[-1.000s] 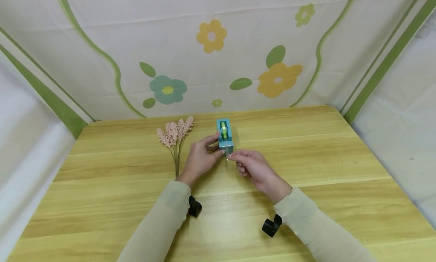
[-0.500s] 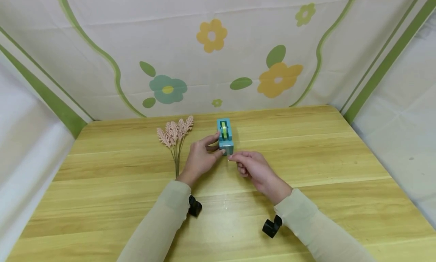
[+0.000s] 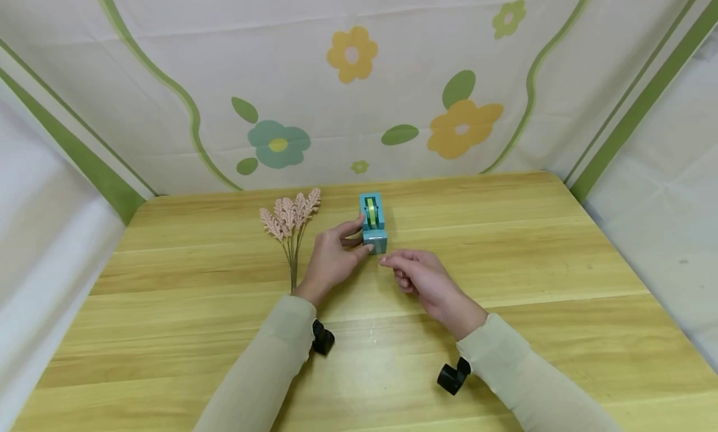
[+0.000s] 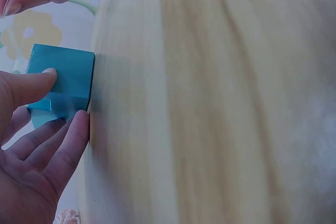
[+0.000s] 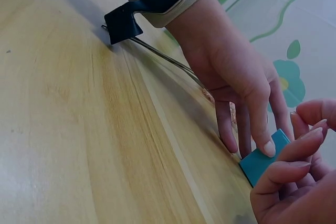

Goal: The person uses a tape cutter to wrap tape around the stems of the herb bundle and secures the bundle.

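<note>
A teal tape dispenser (image 3: 374,240) with a yellow-green tape roll (image 3: 371,212) in it stands near the table's back edge. My left hand (image 3: 331,257) grips it from the left: the thumb presses its front face, as the left wrist view shows, and the other fingers lie along its side. Just in front and to the right is my right hand (image 3: 422,279), index finger and thumb pinched together, other fingers curled in. A thin, shiny edge of clear tape (image 4: 7,4) shows at those fingertips in the left wrist view; most of the strip is too transparent to make out.
Pink artificial flowers (image 3: 288,215) on thin stems lie left of the left hand, their stem ends behind the wrist. A wooden table (image 3: 168,332) carries everything, with a flower-printed cloth (image 3: 348,108) rising behind it. Black wrist cameras (image 3: 453,377) hang at both sleeves.
The right fingertips have shifted slightly right, away from the dispenser's front, where a clear strip earlier stretched to them. The left hand keeps its grip. The whole head view has shifted a little.
</note>
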`<state>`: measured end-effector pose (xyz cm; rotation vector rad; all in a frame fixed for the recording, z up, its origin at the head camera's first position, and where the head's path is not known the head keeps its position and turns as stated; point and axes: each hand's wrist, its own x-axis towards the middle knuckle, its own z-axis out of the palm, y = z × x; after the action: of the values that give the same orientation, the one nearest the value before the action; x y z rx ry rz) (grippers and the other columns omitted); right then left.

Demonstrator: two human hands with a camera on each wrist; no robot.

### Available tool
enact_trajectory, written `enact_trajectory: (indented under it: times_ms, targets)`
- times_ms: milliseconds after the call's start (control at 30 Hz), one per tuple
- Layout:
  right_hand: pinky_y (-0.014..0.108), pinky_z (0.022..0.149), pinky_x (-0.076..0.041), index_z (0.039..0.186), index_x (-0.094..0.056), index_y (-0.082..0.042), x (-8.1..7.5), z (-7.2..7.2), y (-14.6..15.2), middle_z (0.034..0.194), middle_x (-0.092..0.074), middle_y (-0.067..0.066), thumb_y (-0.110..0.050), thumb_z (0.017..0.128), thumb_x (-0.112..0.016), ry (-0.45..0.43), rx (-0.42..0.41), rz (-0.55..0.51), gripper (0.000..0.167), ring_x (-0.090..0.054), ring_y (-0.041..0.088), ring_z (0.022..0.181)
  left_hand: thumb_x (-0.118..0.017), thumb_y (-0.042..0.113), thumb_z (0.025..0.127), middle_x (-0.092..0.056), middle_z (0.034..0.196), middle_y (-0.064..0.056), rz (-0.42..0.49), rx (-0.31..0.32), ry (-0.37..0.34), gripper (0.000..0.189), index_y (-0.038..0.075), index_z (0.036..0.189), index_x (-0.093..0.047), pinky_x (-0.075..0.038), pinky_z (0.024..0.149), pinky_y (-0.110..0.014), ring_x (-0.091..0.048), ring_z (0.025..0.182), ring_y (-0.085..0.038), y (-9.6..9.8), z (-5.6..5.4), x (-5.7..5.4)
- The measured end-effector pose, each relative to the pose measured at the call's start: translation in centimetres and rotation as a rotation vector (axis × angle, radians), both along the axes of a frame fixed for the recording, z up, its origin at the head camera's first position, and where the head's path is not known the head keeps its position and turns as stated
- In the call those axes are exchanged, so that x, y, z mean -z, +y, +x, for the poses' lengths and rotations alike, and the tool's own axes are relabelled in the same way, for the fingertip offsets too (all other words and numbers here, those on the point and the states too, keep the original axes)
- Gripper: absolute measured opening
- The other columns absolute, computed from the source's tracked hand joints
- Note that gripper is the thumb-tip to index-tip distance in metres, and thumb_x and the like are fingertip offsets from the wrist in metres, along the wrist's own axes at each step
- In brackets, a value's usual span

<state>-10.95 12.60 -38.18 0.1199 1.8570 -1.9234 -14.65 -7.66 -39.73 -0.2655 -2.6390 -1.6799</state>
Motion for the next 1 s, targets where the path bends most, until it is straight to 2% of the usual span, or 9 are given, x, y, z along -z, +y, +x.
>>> enact_trajectory:
  times_ms: [333, 700, 1000]
  targets:
    - [0.025, 0.064, -0.036, 0.117, -0.073, 0.000, 0.0, 0.3, 0.2, 0.068, -0.049, -0.007, -0.023, 0.104, -0.069, -0.004, 0.007, -0.002, 0.026, -0.044, 0.011, 0.063, -0.082, 0.004, 0.095, -0.063, 0.153, -0.013, -0.011, 0.000, -0.008, 0.064, 0.016, 0.153, -0.060, -0.061, 0.101, -0.044, -0.076, 0.121, -0.035, 0.0, 0.1, -0.2]
    - [0.025, 0.063, -0.035, 0.106, -0.072, -0.002, 0.0, 0.9, 0.0, 0.066, -0.049, -0.007, -0.023, 0.103, -0.071, 0.007, 0.017, -0.003, 0.021, -0.044, 0.011, 0.062, -0.083, 0.005, 0.095, -0.064, 0.152, -0.013, -0.010, -0.002, -0.013, 0.063, 0.017, 0.153, -0.060, -0.061, 0.101, -0.043, -0.076, 0.121, -0.033, 0.0, 0.0, -0.1]
    - [0.024, 0.063, -0.037, 0.108, -0.073, -0.002, 0.0, 1.1, -0.1, 0.067, -0.051, -0.006, -0.023, 0.103, -0.071, -0.004, 0.024, -0.001, 0.022, -0.044, 0.011, 0.062, -0.083, 0.004, 0.094, -0.064, 0.153, -0.013, -0.006, -0.002, -0.005, 0.063, 0.016, 0.152, -0.061, -0.061, 0.101, -0.043, -0.076, 0.121, -0.033, 0.0, -0.1, 0.0]
